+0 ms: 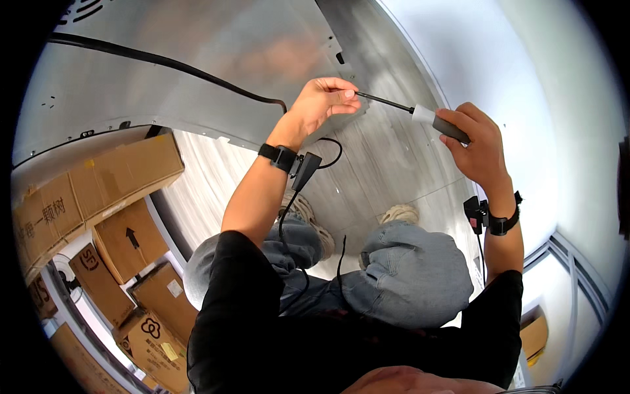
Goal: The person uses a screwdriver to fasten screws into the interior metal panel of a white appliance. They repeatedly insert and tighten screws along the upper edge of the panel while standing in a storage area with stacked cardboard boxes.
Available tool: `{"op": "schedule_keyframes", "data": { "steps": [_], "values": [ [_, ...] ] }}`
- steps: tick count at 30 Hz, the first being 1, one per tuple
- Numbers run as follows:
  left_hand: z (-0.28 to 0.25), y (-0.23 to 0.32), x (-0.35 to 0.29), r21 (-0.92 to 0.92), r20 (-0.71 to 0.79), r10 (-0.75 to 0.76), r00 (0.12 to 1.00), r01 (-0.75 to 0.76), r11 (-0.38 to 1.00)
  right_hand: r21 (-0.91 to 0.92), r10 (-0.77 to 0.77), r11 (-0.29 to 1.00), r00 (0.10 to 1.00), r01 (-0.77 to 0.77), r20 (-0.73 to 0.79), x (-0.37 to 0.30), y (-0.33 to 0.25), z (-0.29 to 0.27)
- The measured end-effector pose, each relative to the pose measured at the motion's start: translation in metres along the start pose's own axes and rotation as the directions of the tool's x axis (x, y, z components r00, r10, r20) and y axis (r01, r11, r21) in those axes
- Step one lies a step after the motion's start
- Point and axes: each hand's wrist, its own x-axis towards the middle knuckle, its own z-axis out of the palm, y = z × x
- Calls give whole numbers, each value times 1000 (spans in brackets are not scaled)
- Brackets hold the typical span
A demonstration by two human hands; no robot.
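A screwdriver (387, 102) with a thin dark shaft and a grey and white handle is held up, nearly level, in front of me. My right hand (478, 141) wraps round its handle. At the other end, my left hand (321, 104) pinches the tip between thumb and fingers. Whether a small piece such as a screw sits there is hidden by the fingertips. Behind and to the left of that hand stands a large grey metal panel (197, 46), and a black cable (170, 64) runs across it.
Cardboard boxes (111, 174) are stacked on a rack at the left. A white wall or panel (531, 131) curves along the right. Thin black cords hang from the devices strapped to my wrists. My knees and shoes are below, over the pale wood-look floor (354, 190).
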Motion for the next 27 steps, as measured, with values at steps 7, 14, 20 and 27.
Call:
{"op": "schedule_keyframes", "data": {
  "steps": [7, 14, 20, 27],
  "values": [
    [2, 21, 8, 20, 69, -103, 992, 102, 995, -239, -69, 968, 998, 70, 13, 13, -29, -19],
    [-10, 43, 3, 5, 130, -190, 973, 191, 982, -298, -86, 950, 995, 95, 44, 30, -62, -29],
    [-10, 50, -2, -136, 137, -70, 988, 88, 987, -317, -27, 947, 998, 46, 65, 41, -78, -37],
    [-11, 39, -1, -157, 118, 2, 993, 17, 988, -251, 77, 966, 997, -68, 25, 39, -81, -28]
  ]
}}
